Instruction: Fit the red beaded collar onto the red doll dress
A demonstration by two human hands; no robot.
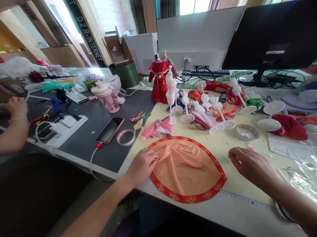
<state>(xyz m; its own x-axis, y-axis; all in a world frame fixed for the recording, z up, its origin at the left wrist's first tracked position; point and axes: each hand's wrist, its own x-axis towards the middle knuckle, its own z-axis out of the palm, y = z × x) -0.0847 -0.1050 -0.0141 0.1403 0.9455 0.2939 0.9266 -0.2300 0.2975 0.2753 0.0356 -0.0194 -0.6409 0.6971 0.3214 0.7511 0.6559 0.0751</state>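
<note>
A peach-orange piece of cloth [188,166] with a red, gold-patterned border lies at the table's front edge. It is leaf-shaped, with a point at the right and soft wrinkles toward the upper left. My left hand [144,166] pinches the cloth near its left edge, fingers closed. To the right of the cloth and apart from it, my right hand [251,164] hovers over the cream mat with curled fingers; whether anything small is in them is hidden. Just beyond those fingers lies a pink-and-white pen-like stick [259,151].
White doll stands [215,108] and small clothes crowd the back right, beside a red-dressed figure [159,81]. A tape roll [246,132], a phone [110,130], a clear ring [126,137] and a pink cup [106,96] lie about. Another person's hand [16,108] shows at left.
</note>
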